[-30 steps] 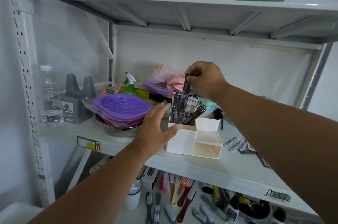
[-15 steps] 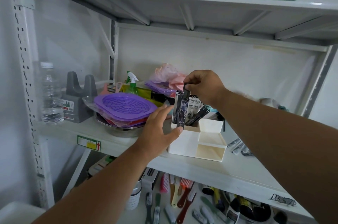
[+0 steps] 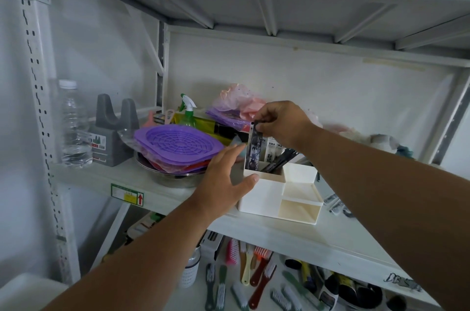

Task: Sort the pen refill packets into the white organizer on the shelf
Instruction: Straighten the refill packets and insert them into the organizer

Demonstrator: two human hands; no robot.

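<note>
We are seeing a purple tray (image 3: 178,144) over a steel bowl (image 3: 175,178) sitting just left of the organizer (image 3: 264,198), with a spray bottle (image 3: 187,112) behind and spare packets (image 3: 335,205) lying to its right. Our left hand (image 3: 223,181) is bracing the organizer's left wall, fingers straight, thumb on the rim. Our right hand (image 3: 279,122) is pinching a packet (image 3: 254,150) by its top, upright in the back-left compartment. Compared with a second ago, the packet is sitting lower.
</note>
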